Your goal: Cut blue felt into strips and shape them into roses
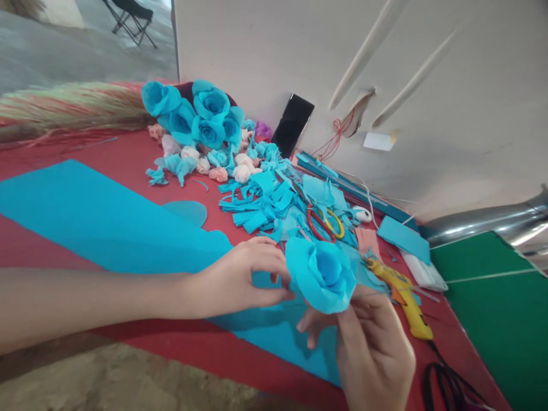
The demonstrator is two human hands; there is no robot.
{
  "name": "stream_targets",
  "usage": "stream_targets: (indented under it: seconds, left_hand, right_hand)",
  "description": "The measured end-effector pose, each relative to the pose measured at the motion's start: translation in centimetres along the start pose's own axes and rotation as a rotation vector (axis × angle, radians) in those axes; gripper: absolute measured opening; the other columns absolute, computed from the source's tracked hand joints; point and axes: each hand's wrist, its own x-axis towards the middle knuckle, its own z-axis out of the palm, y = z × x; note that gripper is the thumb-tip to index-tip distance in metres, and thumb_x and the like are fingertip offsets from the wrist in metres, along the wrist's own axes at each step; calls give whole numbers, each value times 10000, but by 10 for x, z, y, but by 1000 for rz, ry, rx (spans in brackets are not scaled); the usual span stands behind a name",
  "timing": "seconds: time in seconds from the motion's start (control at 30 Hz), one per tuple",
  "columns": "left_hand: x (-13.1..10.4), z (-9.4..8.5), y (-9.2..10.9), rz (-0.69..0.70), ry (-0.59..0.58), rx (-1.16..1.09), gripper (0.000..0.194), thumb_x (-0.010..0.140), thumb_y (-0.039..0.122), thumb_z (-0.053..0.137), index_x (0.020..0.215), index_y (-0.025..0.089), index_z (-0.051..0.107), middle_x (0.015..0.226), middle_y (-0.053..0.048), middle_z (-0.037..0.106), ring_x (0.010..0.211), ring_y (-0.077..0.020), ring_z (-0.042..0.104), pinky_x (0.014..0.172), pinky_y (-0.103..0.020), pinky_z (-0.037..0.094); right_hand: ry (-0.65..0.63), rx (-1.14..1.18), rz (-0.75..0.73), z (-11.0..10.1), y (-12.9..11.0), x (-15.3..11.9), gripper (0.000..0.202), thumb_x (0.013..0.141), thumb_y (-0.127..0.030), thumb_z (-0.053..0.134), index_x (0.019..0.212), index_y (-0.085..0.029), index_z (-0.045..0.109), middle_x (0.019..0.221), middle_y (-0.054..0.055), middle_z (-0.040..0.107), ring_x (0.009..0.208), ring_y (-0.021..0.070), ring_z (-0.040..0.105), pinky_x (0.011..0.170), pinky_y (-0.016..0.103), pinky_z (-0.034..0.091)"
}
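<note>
A blue crepe paper rose (323, 271) with layered petals is held up over the table's near side. My right hand (372, 348) grips it from below, thumb and fingers pinched at its base. On the other side my left hand (252, 271) has its thumb and fingers closed at the rose's left outer petal, and the fingertips are partly hidden there. Below both hands lies a long sheet of blue crepe paper (128, 222). A rounded blue paper piece (188, 212) rests along its far edge.
Finished blue roses (209, 114) and small paper buds (203, 165) sit at the back. Blue scraps (269, 200) surround scissors (319, 222). A yellow glue gun (402, 294) with a black cord lies at right, near a green board (492, 314). A phone (294, 123) leans against the wall.
</note>
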Motion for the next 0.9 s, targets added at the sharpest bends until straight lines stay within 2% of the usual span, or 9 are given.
stream_targets:
  seconds: [0.2,0.3,0.5,0.57,0.67,0.9]
  left_hand:
    - [2,4,-8,-17,-60,-12,51,756,160,638,747,160,688,789,-26,699,772,-149,602,860,-318,405]
    - [1,6,-13,-22,-87,-44,84,761,158,635,804,155,707,802,-43,705,784,-162,611,843,-312,426]
    - [-1,5,-11,-106,-153,-151,99,778,141,602,755,128,698,771,-3,703,757,-144,627,710,-198,472]
    - [-2,5,-8,-129,-154,-181,100,775,116,597,741,108,691,745,15,697,740,-128,633,677,-157,468]
    - [-2,5,-7,-125,-143,-225,89,763,113,610,720,106,688,710,44,685,704,-105,634,626,-116,457]
    - [-4,7,-11,-84,-178,-277,112,772,103,591,741,134,695,779,48,692,737,-113,638,682,-142,483]
  right_hand:
    - [-75,-53,-12,-6,4,0,76,857,-182,483,815,-217,536,596,-28,672,446,108,604,400,187,476]
    - [-39,-25,28,-6,4,-1,67,855,-206,492,799,-216,527,597,-21,674,458,125,611,371,197,459]
    - [-37,-39,16,-9,8,-4,52,834,-182,518,812,-218,549,579,-31,659,420,109,582,370,185,442]
    - [8,-29,44,-9,8,-5,62,835,-179,519,812,-226,554,547,-43,638,416,98,571,385,172,440]
    - [7,-11,30,-10,8,-6,80,837,-177,516,814,-240,559,525,-56,617,403,90,554,396,171,452]
    - [13,-99,-12,-16,15,-6,65,802,-168,558,823,-230,559,583,-32,616,435,88,543,396,171,438]
